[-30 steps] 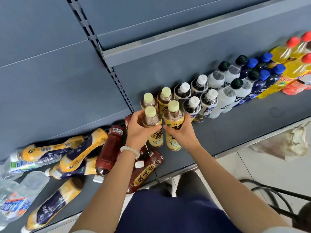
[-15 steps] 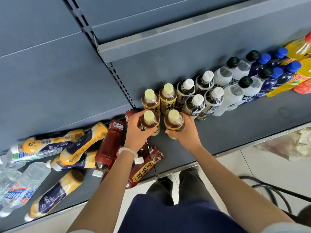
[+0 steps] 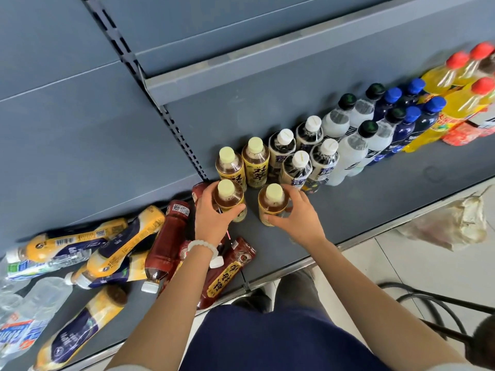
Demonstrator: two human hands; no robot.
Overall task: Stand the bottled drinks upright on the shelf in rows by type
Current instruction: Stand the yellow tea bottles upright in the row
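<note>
Two yellow-labelled tea bottles with pale caps stand upright at the front of the grey shelf [image 3: 361, 210]. My left hand [image 3: 211, 218] grips the left bottle [image 3: 227, 196]; my right hand [image 3: 297, 218] grips the right bottle [image 3: 273, 202]. Behind them stand two more of the same tea [image 3: 255, 159]. Further right are upright rows: white-capped dark bottles [image 3: 300, 167], black-capped cloudy bottles [image 3: 353, 145], blue bottles [image 3: 412, 121], red-capped orange drinks [image 3: 466, 100].
Lying on the shelf's left part are dark red tea bottles [image 3: 168, 236], orange-and-navy bottles [image 3: 126, 245] and clear water bottles [image 3: 26, 311]. A crumpled plastic bag [image 3: 452, 226] lies on the tiled floor at right, near a black chair frame [image 3: 434, 303].
Both hands have lowered the two tea bottles onto the shelf in front of the back pair and spread them a little apart. The view has shifted slightly.
</note>
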